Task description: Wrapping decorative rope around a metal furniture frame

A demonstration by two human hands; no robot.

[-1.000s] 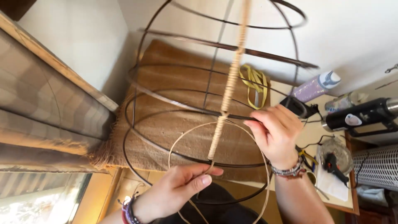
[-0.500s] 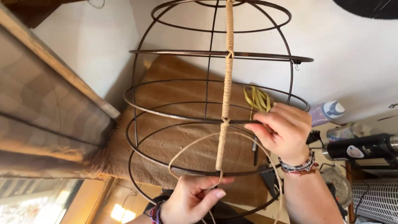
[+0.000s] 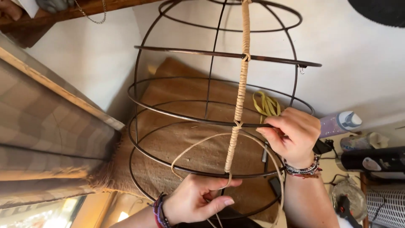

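My left hand (image 3: 198,200) pinched the pale cane strand (image 3: 192,150) at the foot of the wrapped upright rib (image 3: 238,99), while my right hand (image 3: 293,135) closed its fingers on a ring of the dark wire lampshade frame (image 3: 177,116), above the burlap cloth (image 3: 177,88).

A craft workshop; wire lampshade frame (image 3: 219,109), burlap cloth (image 3: 185,139), glue gun (image 3: 375,159) show it.

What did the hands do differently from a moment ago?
The left hand slid along under the wrapped rib, with the loose cane strand now looping wider above it. The right hand stayed gripping the wire ring on the lampshade frame. The burlap cloth behind did not move.
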